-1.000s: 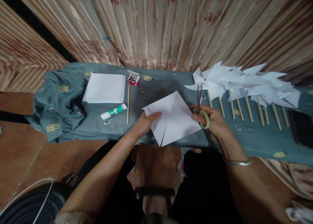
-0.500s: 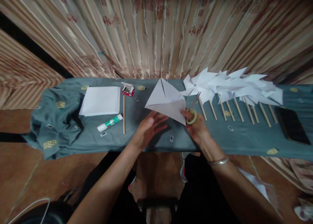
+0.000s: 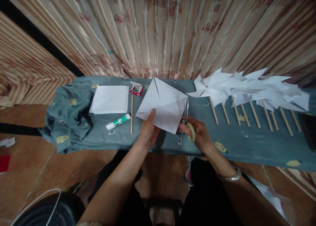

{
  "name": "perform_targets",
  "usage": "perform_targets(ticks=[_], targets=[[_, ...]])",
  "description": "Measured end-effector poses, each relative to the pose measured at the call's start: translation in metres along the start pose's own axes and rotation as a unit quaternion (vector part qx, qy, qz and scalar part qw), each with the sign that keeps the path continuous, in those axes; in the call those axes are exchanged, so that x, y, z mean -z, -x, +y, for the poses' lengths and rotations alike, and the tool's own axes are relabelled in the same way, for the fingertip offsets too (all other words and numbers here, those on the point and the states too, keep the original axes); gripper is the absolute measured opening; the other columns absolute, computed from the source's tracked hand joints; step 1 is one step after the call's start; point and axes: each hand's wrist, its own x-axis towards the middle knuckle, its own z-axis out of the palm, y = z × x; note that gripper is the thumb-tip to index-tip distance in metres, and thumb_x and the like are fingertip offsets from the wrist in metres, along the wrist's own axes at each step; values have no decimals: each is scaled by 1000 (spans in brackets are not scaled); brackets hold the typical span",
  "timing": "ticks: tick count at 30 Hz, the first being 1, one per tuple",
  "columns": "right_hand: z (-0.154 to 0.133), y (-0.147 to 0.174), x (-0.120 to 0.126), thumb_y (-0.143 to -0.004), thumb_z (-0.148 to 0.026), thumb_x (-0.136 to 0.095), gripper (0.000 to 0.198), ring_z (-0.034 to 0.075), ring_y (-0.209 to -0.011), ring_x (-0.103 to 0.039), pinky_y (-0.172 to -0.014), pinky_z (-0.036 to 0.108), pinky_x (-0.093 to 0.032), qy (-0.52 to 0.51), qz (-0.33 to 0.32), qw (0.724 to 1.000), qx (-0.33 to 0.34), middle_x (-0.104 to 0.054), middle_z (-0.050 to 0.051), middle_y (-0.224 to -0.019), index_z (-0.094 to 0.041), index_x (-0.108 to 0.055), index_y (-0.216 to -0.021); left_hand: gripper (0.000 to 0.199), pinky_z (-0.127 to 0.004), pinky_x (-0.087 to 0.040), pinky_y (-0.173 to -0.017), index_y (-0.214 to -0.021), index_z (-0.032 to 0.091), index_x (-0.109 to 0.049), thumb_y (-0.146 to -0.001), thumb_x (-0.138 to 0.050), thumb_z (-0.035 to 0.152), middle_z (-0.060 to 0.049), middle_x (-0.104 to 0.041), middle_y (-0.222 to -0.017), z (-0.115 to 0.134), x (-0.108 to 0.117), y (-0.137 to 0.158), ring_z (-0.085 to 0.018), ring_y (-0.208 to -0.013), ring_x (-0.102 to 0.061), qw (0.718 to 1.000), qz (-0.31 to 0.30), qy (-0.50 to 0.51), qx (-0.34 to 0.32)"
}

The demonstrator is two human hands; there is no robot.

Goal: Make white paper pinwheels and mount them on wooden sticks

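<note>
From my distant seat I am facing a tall, pleated beige curtain [image 3: 158,31] printed in red, while a grey-green cloth [image 3: 229,133] is stretching out in front of it, bunching into soft folds at the left. Crisp, pointed paper pinwheels [image 3: 247,86] are overlapping at the right, their smooth wooden sticks [image 3: 255,114] sloping nearer. A neat paper stack [image 3: 110,99] is lying at the left. Between these I am holding a creased, slit paper square [image 3: 164,104] above the cloth, my left hand [image 3: 148,128] pinching its near edge, thumb on top. My right hand [image 3: 197,130] is gripping green-handled scissors [image 3: 187,110], shiny metal blades standing by the sheet's right edge. A cylindrical glue stick [image 3: 118,121] is resting near a thin wooden rod [image 3: 131,115]; a small red box [image 3: 136,89] is showing glinting metal pieces.
</note>
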Motion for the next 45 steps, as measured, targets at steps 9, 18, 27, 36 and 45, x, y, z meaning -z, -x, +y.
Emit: perform_targets(ticks=[9,18,27,36,45], targets=[[15,19,-4,-71,-58,-74,46,16,-61,-61,-60,29,-48,14,-213,972,-98,-71,6,-70,-16,-67,-90,33,-31,-59,-88,-120,21,-64,-88,-66,26,-4,-75,-109,28,5,-10,-20,-102,-71,994,44,20,-94],[16,16,-13,-70,-55,-75,41,14,-55,-61,-55,26,-48,-8,-234,967,-103,-71,3,-65,-18,-68,-85,41,-35,-57,-93,-128,25,-59,-88,-66,28,-5,-73,-119,23,5,-3,-23,-111,-68,994,38,1,-102],[19,14,-17,-73,-55,-73,39,13,-56,-61,-56,27,-50,-7,-246,965,-92,-71,3,-67,-18,-68,-85,48,-36,-56,-93,-130,22,-56,-85,-70,30,-7,-72,-122,22,6,0,-23,-111,-68,995,43,18,-89],[16,14,-17,-72,-56,-73,39,14,-56,-61,-56,26,-49,-2,-240,967,-91,-70,2,-66,-19,-67,-84,39,-37,-56,-94,-124,22,-60,-87,-68,28,-7,-72,-120,22,6,1,-24,-111,-68,996,42,13,-82],[12,17,-18,-69,-52,-76,36,13,-52,-60,-52,26,-48,-8,-213,972,-97,-68,1,-62,-18,-69,-80,39,-35,-58,-91,-122,22,-62,-85,-70,30,-6,-72,-120,22,8,-1,-23,-110,-69,996,41,3,-83]])
